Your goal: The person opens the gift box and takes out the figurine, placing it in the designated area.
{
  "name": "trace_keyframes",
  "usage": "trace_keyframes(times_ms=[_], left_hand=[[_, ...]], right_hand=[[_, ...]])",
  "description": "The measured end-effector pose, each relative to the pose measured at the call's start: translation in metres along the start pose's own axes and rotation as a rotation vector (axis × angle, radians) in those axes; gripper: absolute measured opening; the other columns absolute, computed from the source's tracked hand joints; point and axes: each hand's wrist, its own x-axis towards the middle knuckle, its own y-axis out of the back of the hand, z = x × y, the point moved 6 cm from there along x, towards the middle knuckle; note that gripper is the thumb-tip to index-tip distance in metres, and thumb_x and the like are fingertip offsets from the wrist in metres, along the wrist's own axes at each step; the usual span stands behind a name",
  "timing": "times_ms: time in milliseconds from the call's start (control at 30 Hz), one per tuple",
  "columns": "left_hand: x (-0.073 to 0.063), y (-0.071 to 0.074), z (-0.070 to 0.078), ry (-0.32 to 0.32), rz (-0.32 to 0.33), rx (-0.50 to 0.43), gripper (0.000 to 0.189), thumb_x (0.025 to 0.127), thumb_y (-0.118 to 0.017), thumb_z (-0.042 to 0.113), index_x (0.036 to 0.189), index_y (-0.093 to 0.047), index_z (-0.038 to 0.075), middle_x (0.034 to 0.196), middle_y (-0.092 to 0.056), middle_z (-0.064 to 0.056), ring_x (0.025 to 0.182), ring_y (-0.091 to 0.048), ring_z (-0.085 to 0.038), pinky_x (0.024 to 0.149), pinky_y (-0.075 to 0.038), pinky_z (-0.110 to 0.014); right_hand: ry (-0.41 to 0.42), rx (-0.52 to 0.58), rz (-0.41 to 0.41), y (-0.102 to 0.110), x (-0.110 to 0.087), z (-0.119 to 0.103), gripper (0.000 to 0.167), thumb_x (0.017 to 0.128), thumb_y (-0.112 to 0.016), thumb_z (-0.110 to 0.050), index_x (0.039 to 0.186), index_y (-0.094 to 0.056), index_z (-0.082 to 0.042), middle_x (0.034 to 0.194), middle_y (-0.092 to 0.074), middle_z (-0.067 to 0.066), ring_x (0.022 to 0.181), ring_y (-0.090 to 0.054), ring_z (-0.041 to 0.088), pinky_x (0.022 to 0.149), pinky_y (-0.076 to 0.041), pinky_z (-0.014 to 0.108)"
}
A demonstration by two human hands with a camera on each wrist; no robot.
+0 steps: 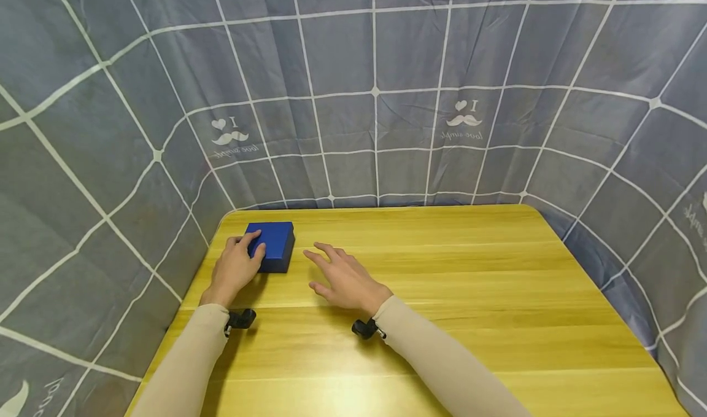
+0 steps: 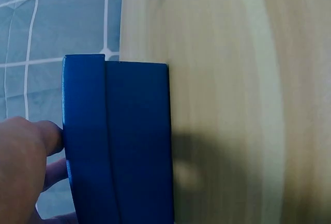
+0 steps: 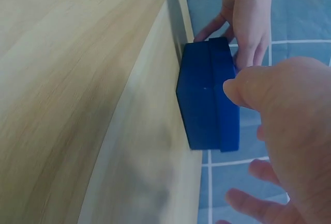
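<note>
Bracing from one side only

Backed at twelve o'clock by a gridded curtain (image 1: 342,48). Working over a wooden table (image 1: 469,319), with a blue box (image 1: 276,242) lying flat near the ten o'clock corner. Gripping its nine o'clock edge with the left hand (image 1: 234,271), fingers bent, thumb on the lid (image 2: 87,136), probably against sliding. Holding the right hand (image 1: 350,282) apart at four o'clock, fingers loosely spread, grasping nothing, perhaps for clearance.

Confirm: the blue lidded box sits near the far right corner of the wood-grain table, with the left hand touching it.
Not right: the blue lidded box sits near the far left corner of the wood-grain table, as the head view shows, with the left hand touching it.
</note>
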Motion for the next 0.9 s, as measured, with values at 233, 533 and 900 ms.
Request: trace_keyframes(times_ms=[233, 533, 900], left_hand=[[-0.009, -0.004, 0.013, -0.040, 0.021, 0.012, 0.062, 0.121, -0.057, 0.044, 0.175, -0.054, 0.016, 0.165, -0.050, -0.040, 0.137, -0.066, -0.065, 0.111, -0.056, -0.078], [-0.020, -0.011, 0.030, -0.114, 0.043, 0.013, 0.059, 0.117, -0.068, 0.047, 0.168, -0.064, 0.018, 0.150, -0.062, -0.034, 0.117, -0.073, -0.054, 0.099, -0.063, -0.072], [-0.027, -0.020, 0.046, -0.158, 0.041, 0.022, 0.055, 0.113, -0.074, 0.047, 0.161, -0.072, 0.021, 0.141, -0.069, -0.027, 0.113, -0.075, -0.049, 0.099, -0.064, -0.069]], right_hand=[[0.029, -0.005, -0.002, -0.005, 0.011, -0.008, 0.074, 0.118, -0.069, -0.045, 0.183, -0.041, -0.021, 0.187, -0.041, 0.014, 0.157, -0.062, 0.041, 0.128, -0.056, 0.058], [0.035, -0.027, -0.015, -0.008, 0.010, -0.013, 0.073, 0.119, -0.068, -0.046, 0.183, -0.041, -0.023, 0.188, -0.041, 0.014, 0.159, -0.061, 0.039, 0.128, -0.056, 0.057], [-0.020, -0.031, -0.002, -0.001, -0.001, -0.004, 0.059, 0.119, -0.068, -0.044, 0.173, -0.059, -0.021, 0.177, -0.051, 0.013, 0.155, -0.062, 0.037, 0.128, -0.056, 0.053]])
